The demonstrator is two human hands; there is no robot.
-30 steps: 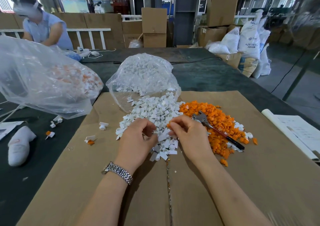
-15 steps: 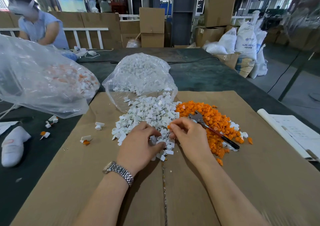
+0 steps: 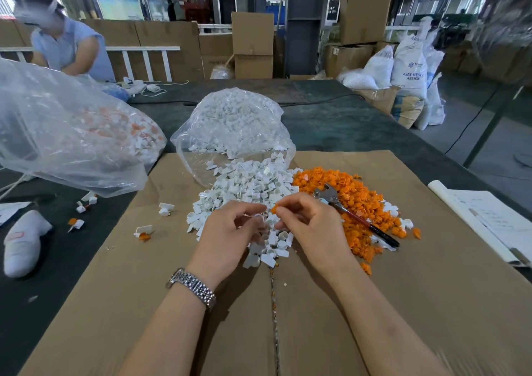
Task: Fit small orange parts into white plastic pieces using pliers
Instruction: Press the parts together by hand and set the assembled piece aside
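A heap of white plastic pieces [image 3: 247, 187] spills from a clear bag onto the cardboard sheet [image 3: 374, 303]. Beside it on the right lies a heap of small orange parts [image 3: 342, 185], with the pliers [image 3: 345, 211] resting on top, jaws toward the far side. My left hand [image 3: 227, 237] holds a white piece in curled fingers just above the near end of the white heap. My right hand [image 3: 311, 226] pinches one small orange part [image 3: 273, 209] between thumb and forefinger, close to the left hand's fingertips.
The clear bag of white pieces [image 3: 233, 122] stands behind the heaps. A bigger clear bag with white-and-orange pieces [image 3: 72, 133] lies at left. A few stray pieces [image 3: 144, 230] dot the cardboard. Papers [image 3: 486, 220] lie at right, a white glove [image 3: 23, 240] at left. A person [image 3: 63, 47] works far left.
Both hands have lifted slightly off the white heap. The left hand's fingers have uncurled a little, and the right hand now shows the orange part at its fingertips.
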